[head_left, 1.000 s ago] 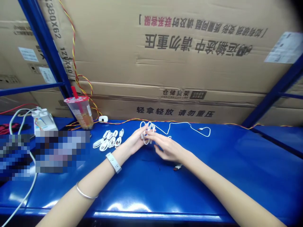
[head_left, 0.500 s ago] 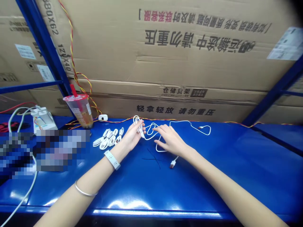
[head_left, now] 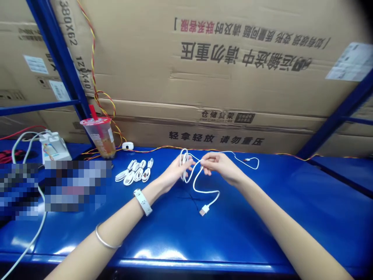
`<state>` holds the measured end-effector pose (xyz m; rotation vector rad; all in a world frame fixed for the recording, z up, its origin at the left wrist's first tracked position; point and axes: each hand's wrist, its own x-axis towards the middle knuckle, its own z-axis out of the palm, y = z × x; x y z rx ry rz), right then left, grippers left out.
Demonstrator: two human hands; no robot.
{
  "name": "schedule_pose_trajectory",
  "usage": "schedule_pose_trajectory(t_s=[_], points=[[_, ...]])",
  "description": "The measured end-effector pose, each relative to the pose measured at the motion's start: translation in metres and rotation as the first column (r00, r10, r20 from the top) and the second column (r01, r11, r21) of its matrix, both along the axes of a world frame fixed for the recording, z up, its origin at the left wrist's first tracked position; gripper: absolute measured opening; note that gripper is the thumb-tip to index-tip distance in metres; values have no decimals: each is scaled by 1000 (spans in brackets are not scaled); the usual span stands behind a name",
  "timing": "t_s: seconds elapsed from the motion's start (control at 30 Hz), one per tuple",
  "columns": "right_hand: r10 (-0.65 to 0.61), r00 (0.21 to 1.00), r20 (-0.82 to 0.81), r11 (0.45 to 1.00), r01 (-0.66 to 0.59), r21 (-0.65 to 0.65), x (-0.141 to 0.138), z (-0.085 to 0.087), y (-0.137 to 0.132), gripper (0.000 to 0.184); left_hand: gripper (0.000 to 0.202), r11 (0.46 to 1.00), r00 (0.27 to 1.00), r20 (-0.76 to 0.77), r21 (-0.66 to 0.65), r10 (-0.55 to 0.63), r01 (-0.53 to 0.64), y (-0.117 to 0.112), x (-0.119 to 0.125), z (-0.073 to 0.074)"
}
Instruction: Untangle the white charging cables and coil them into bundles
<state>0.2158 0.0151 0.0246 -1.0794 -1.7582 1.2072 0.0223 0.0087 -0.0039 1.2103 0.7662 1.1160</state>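
Observation:
Loops of a white USB cable [head_left: 192, 188] are held between the thumb and fingers of my left hand [head_left: 174, 174]. To the right, my right hand [head_left: 219, 165] pinches the same cable a short way from the loops. One end, a USB plug [head_left: 204, 210], lies on the blue shelf in front of my hands. The other end reaches back right to a small connector [head_left: 247, 159]. Thin black ties [head_left: 190, 198] lie crossed on the shelf below my left hand. Several coiled white cables [head_left: 133, 172], bound with dark ties, lie left of it.
A drink cup [head_left: 100, 136] with a red straw stands at the back left, beside a white power strip [head_left: 55, 147]. Cardboard boxes [head_left: 215, 93] line the back of the blue shelf [head_left: 276, 217]. A twisted red-yellow wire [head_left: 163, 147] runs along the rear edge.
My left hand has moved right with the cable loops. My right hand has lifted and closed on the cable. The USB plug has shifted slightly left and nearer to me.

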Motion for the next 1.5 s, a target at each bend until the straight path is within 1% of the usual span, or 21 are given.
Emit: schedule_pose_trajectory(t_s=[0.1,0.17,0.23,0.3,0.37,0.4,0.47,0.5,0.53,0.57,0.63,0.73,0.8,0.9,0.97,1.03,1.1,1.17,1.27,1.37,1.5], points=[[-70,995,-68,997,72,26,-12,1,-8,36,36,984,984,-74,68,-160,165,-13,11,0],[-118,992,-51,989,122,89,-18,1,-12,35,35,966,966,-59,51,-251,254,-19,15,1],[-150,988,-34,976,153,157,-20,2,-14,33,32,959,959,23,-18,-284,284,-22,16,2],[-158,987,8,967,153,203,-16,6,-14,33,28,961,958,135,-80,-253,265,-21,14,5],[-77,989,124,980,52,190,-8,10,-13,34,28,970,956,224,-105,-191,219,-18,11,8],[20,977,210,988,-51,143,-4,12,-12,34,28,976,954,255,-106,-159,191,-17,9,9],[263,897,356,961,-276,-13,5,16,-12,32,29,986,948,303,-99,-97,133,-13,5,12],[345,851,396,936,-346,-72,8,18,-12,30,29,990,942,326,-92,-76,111,-12,3,14],[372,827,421,925,-370,-90,11,20,-12,29,29,992,936,347,-85,-58,93,-11,1,15],[353,828,437,930,-361,-66,13,22,-12,28,30,994,930,366,-81,-43,78,-10,-1,17],[230,875,427,957,-282,63,17,26,-11,27,31,996,921,388,-71,-27,59,-9,-4,20],[92,930,355,961,-176,211,22,32,-10,28,33,999,929,371,-48,-4,23,-7,-9,24],[54,949,311,966,-128,223,23,35,-11,30,34,1000,948,317,-13,27,-25,-6,-10,24],[50,973,224,979,-93,183,19,36,-15,30,36,996,986,157,56,60,-69,-6,-10,20],[75,987,139,980,-98,173,11,34,-18,28,38,996,999,25,90,26,-28,-9,-6,17],[93,994,54,978,-102,184,1,29,-20,26,38,991,995,-78,119,-54,63,-13,-1,15],[75,997,-8,978,-72,197,-9,22,-21,26,37,977,984,-115,148,-138,154,-18,4,13],[30,999,-40,975,-21,223,-16,14,-21,25,34,970,981,-95,161,-167,181,-21,8,12],[-59,997,-44,944,70,323,-22,6,-22,24,35,976,982,-81,125,-171,180,-24,10,10],[-148,988,51,883,109,456,-24,4,-24,31,40,968,966,-128,87,-225,237,-24,9,6],[-241,950,200,807,81,585,-24,7,-27,12,35,965,954,-210,105,-213,239,-22,9,3]])
